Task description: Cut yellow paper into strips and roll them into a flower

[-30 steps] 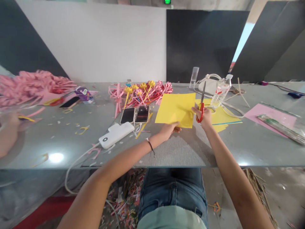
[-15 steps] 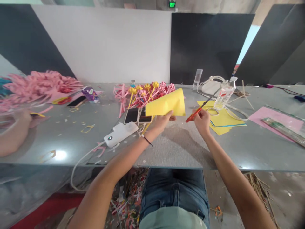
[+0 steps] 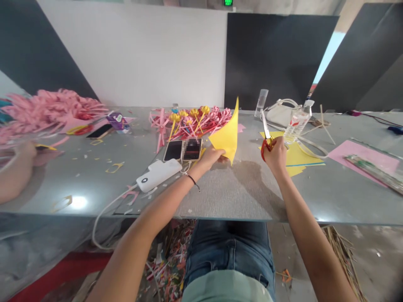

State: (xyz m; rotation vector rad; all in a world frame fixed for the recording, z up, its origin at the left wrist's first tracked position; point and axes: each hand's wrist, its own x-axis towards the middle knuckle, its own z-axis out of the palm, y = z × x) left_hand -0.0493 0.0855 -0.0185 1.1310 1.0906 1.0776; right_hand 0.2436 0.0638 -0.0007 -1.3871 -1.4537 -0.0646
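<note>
My left hand (image 3: 213,158) grips a sheet of yellow paper (image 3: 227,136) by its lower edge, thumb in front. The sheet is curved and stands up above the table. To the right, my right hand (image 3: 276,156) is closed on red-handled scissors (image 3: 267,136), whose blades point up and away, apart from the sheet. Beneath and beside that hand lie more yellow sheets (image 3: 302,156). Behind the held paper rests a pile of pink and yellow paper flowers (image 3: 192,119).
Two phones (image 3: 174,151) and a white power bank (image 3: 159,175) with a cable lie left of my left hand. A bottle (image 3: 297,123), a white bag (image 3: 278,113) and pink paper (image 3: 362,157) are on the right. At far left, another person's hand (image 3: 25,157) works near pink strips (image 3: 56,107).
The yellow sheet has turned from lying lengthwise to standing more upright. My right hand has moved right, and the scissors now point up rather than slanting to the right.
</note>
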